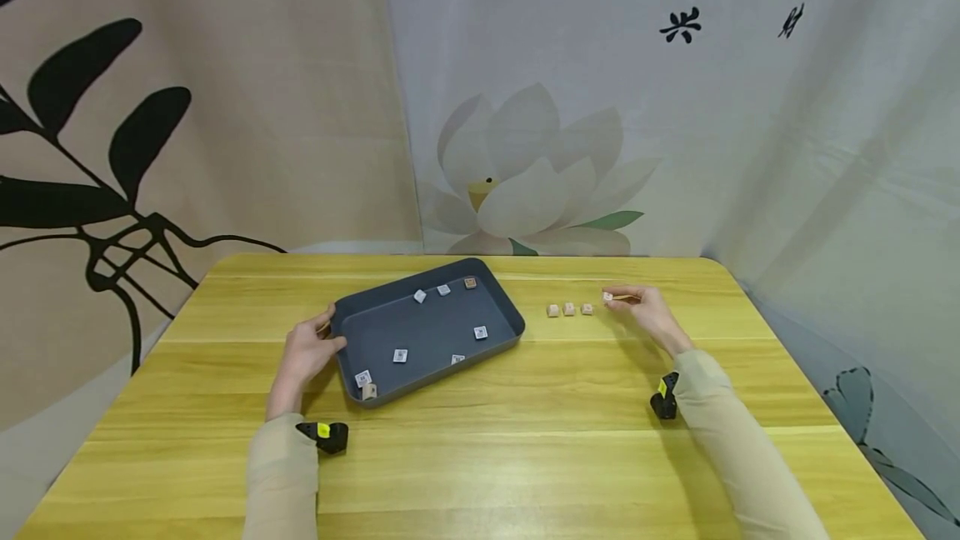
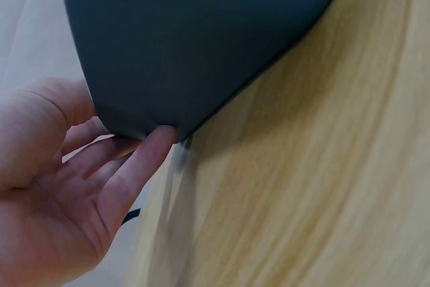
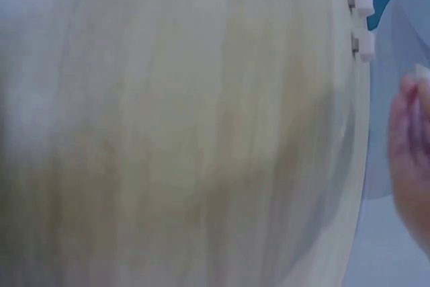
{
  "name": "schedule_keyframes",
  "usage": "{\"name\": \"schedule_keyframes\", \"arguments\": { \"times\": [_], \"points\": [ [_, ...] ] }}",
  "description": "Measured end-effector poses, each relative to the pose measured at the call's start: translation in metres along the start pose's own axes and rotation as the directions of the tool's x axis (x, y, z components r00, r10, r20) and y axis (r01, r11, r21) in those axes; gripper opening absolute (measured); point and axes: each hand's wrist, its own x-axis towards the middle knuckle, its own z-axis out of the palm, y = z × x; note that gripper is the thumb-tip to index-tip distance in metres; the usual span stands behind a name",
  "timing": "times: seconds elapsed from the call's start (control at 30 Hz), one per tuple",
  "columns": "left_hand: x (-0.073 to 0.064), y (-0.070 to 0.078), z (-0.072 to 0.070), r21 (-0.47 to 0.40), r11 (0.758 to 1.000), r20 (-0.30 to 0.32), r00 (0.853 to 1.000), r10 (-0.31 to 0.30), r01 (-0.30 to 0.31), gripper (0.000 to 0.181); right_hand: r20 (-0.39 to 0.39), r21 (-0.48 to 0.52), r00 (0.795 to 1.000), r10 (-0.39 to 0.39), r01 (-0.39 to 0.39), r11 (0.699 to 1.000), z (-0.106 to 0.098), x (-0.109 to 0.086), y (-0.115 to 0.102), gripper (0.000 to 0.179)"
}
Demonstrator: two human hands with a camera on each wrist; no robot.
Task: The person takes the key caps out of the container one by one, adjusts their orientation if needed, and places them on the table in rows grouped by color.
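Grey tray (image 1: pixel 435 319) corner gripped by the left hand (image 1: pixel 306 348); the right hand (image 1: pixel 651 317) pinches one block (image 1: pixel 607 297) just right of three lined-up blocks (image 1: pixel 569 308). Row-building seems under way; setting it down in line likely comes next.

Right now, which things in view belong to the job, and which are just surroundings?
Likely in the job:
- grey tray, held by the left hand
- small blocks in the tray
- row of three blocks on the table
- block pinched in the right hand

Likely just surroundings:
- printed curtain
- black wrist units
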Motion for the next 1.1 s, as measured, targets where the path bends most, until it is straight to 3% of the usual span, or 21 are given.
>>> {"name": "schedule_keyframes", "arguments": {
  "times": [0.17, 0.37, 0.57, 0.83, 1.1],
  "points": [
    [0.000, 0.000, 0.001, 0.009, 1.000, -0.002, 1.000, -0.007, 0.007, 0.068, -0.015, -0.060, 1.000, 0.011, -0.012, 0.998, 0.002, 0.002, 0.007, 0.035],
    [0.000, 0.000, 0.001, 0.000, 1.000, 0.001, 1.000, -0.015, 0.015, 0.068, -0.031, -0.149, 0.999, -0.031, 0.027, 0.989, 0.007, 0.008, 0.013, 0.028],
    [0.000, 0.000, 0.001, -0.004, 1.000, -0.006, 1.000, 0.002, -0.002, 0.068, -0.021, -0.125, 0.995, -0.096, 0.092, 0.988, 0.005, 0.008, 0.013, 0.021],
    [0.003, -0.002, 0.001, -0.029, 1.000, -0.012, 1.000, -0.003, 0.003, 0.068, -0.006, -0.181, 1.000, -0.029, 0.028, 0.983, 0.008, 0.011, 0.010, 0.027],
    [0.002, -0.002, 0.001, -0.020, 1.000, -0.007, 1.000, -0.007, 0.007, 0.068, -0.017, -0.162, 0.999, -0.031, 0.028, 0.986, 0.005, 0.011, 0.006, 0.039]
  ]
}}
